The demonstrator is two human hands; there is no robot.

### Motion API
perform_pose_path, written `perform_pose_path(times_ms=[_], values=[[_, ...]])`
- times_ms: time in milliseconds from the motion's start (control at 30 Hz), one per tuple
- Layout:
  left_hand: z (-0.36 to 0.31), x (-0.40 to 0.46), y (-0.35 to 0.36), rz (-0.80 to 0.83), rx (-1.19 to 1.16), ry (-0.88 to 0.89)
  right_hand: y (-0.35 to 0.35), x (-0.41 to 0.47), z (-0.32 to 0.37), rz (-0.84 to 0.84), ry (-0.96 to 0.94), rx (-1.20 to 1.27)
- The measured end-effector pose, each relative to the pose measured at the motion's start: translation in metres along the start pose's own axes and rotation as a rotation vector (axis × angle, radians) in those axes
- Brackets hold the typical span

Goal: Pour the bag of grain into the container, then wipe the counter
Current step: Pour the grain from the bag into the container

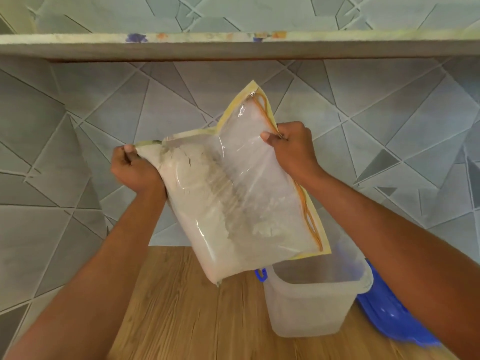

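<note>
A clear plastic bag [233, 193] with yellow edging and orange stitching hangs tilted in the air, pale powdery grain gathered along its left and lower side. My left hand [130, 167] grips its upper left corner. My right hand [293, 146] pinches the right edge near the top. Below the bag's lower right corner stands an open translucent container [311, 310] on the wooden counter [181, 320]; a blue clip [261, 274] shows on its left rim. The bag hides part of the container's opening.
A blue lid [389, 315] lies right of the container, partly under my right forearm. A tiled wall [65, 152] rises behind the counter, and a shelf edge [233, 45] runs across overhead.
</note>
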State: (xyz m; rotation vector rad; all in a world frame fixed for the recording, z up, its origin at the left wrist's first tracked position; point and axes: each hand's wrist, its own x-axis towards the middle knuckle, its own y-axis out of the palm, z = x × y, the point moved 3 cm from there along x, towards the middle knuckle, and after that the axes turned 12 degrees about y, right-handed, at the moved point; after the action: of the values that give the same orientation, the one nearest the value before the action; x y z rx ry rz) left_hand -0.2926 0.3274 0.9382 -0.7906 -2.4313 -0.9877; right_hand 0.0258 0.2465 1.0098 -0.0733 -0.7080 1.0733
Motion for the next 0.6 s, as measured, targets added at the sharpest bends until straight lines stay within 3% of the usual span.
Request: perform_pose_path(times_ms=[467, 600], values=[[-0.023, -0.014, 0.021, -0.059, 0.103, 0.039, -0.011, 0.012, -0.006, 0.052, -0.074, 0.004], [-0.036, -0.012, 0.025, -0.072, 0.11, 0.08, -0.011, 0.015, -0.012, 0.025, -0.013, 0.052]])
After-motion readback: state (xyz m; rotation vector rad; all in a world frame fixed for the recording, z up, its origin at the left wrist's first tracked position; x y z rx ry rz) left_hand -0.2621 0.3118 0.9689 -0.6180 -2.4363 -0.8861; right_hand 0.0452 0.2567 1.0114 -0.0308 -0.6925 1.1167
